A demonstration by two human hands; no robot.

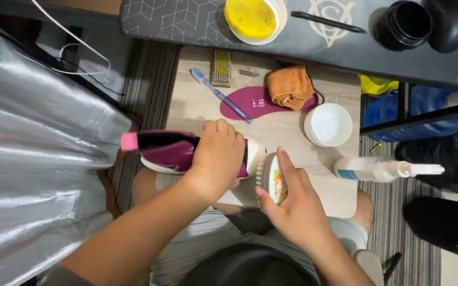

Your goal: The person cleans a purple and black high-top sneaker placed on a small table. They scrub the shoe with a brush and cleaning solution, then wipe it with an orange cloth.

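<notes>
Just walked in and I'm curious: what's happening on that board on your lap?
A person sits with a wooden board across the knees. The left hand grips a magenta sneaker lying on its side, while the right hand presses a small scrub brush against its white toe. A magenta insole, blue toothbrush, orange cloth, white bowl and white squeeze bottle lie nearby.

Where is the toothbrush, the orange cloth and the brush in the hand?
toothbrush point(220, 95): head view, middle of its blue handle.
orange cloth point(290, 87): head view, centre of the folded cloth.
brush point(275, 180): head view, its white back, held by the right hand point(299, 212).
</notes>
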